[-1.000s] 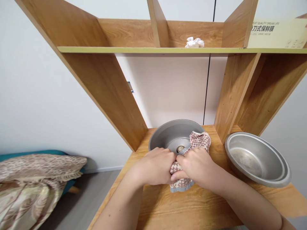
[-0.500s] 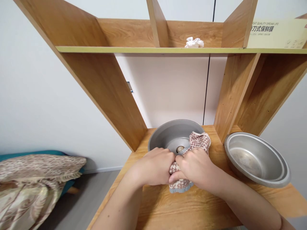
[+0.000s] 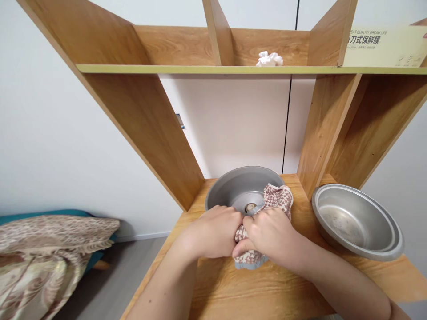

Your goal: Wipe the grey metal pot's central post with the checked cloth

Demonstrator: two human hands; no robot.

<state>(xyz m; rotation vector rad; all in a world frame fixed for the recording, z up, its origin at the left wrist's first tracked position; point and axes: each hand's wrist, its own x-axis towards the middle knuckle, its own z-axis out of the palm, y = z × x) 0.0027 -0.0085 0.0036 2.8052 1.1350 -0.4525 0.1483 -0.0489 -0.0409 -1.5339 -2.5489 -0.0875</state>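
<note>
A round grey pot stands on the wooden counter, with a small round metal disc in the middle of its base. My left hand is closed over the near rim, its fingertips hidden. Pressed against it is my right hand, wrapped around a brown-and-white patterned cloth with a blue-grey edge. The cloth drapes over the pot's right rim, and its lower end hangs below my hands on the near side.
To the right, a silver metal bowl sits tilted on the counter. Crumpled white tissue and a cling-film box rest on the shelf above. A patterned blanket lies on teal furniture at left.
My right thumb and the lower part of the cloth have shifted very slightly left. Both hands keep their hold, and the pot and bowl stay put.
</note>
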